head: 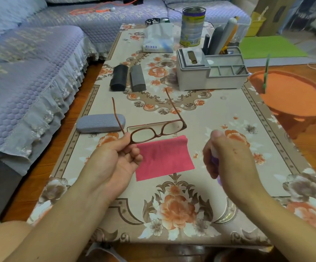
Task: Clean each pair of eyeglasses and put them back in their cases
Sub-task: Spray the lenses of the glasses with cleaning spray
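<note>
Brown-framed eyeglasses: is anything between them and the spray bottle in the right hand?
Nothing visible. The left hand holds the brown-framed eyeglasses above the pink cleaning cloth; the right hand grips a small purple-and-white spray bottle beside them, with open air between.

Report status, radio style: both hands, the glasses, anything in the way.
Left hand pinches brown glasses by the frame, arms unfolded. Right hand grips a purple spray bottle. Pink cloth flat beneath. Three cases closed; nothing in the way.

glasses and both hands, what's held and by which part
The left hand pinches the glasses at the corner of one lens rim. The right hand grips a small purple bottle around its body.
</note>
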Motion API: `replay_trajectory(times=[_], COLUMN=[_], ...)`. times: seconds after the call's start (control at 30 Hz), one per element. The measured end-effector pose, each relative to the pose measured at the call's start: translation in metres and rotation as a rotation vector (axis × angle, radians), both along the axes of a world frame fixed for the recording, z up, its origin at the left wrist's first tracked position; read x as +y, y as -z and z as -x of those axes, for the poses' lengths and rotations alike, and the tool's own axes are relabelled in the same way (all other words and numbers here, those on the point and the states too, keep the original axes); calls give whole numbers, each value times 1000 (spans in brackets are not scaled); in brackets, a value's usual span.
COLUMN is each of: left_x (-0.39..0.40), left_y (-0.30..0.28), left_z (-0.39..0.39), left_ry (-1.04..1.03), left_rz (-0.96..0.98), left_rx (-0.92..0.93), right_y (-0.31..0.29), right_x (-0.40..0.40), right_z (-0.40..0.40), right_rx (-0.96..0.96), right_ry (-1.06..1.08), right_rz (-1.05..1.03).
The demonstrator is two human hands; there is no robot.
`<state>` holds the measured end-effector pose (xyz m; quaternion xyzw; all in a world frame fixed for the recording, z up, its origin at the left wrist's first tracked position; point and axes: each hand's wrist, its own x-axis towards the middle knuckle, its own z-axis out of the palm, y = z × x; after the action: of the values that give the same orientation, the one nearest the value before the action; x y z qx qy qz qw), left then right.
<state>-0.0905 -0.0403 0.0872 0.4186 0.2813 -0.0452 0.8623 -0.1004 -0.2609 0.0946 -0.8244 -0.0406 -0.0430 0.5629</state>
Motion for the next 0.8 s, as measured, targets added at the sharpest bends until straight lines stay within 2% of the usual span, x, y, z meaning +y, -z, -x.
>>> replay_trajectory(times=[0.1,0.2,0.27,0.3,0.4,0.57,0.73,0.8], left_x=[4,13,16,16,12,22,28,30], left_y=[5,14,18,20,24,38,43,44], left_z=[3,8,10,11,12,16,20,22], left_ry=[67,186,268,299,307,313,243,235], left_rz=[-151,-516,-775,-843,-921,-1151,-1138,-1127], left_rx=[-81,-191,-260,-301,-413,-572,-616,-608], right_y=[-6,9,29,37,59,59,59,57], right_x=[-24,-71,-101,-111,-124,-118,-116,-113], right_z=[-29,-75,-97,-103,-111,-111,-109,-104], right_rx=[42,99,153,140,99,99,79,-61], right_ry=[111,240,311,340,382,371,392,550], right_rz=[-48,-193,-219,-204,-89,32,60,102])
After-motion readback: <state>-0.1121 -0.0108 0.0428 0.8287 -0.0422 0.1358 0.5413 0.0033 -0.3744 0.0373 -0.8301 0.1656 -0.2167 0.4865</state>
